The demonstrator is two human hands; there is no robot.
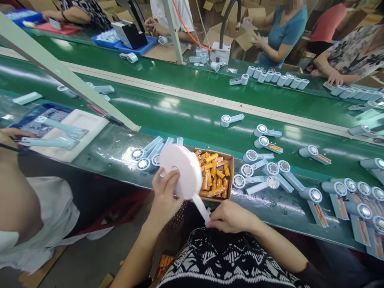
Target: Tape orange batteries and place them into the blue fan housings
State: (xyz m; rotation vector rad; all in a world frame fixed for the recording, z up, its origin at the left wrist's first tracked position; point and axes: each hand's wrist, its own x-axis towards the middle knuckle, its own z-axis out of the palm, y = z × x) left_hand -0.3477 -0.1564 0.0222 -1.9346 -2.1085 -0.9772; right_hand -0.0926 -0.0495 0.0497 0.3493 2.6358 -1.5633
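A big roll of white tape (183,172) is held up in front of the bench by my left hand (166,192), whose fingers are closed at its core. From the roll a loose strip (201,207) runs down to my right hand (231,217), which pinches the strip's end between thumb and fingers close to my body. Partly behind the roll is a cardboard box (231,176) full of orange battery cells (213,172). Several light-blue handheld fan bodies (144,163) lie left of the roll, some partly hidden by it.
More fan bodies (247,170) lie right of the box, some with orange cells in their handles. A green conveyor belt (186,114) runs behind. A slanted metal post (69,72) crosses the left. Co-workers sit across the belt; another person's arm (12,134) is at left beside a white tray (90,130).
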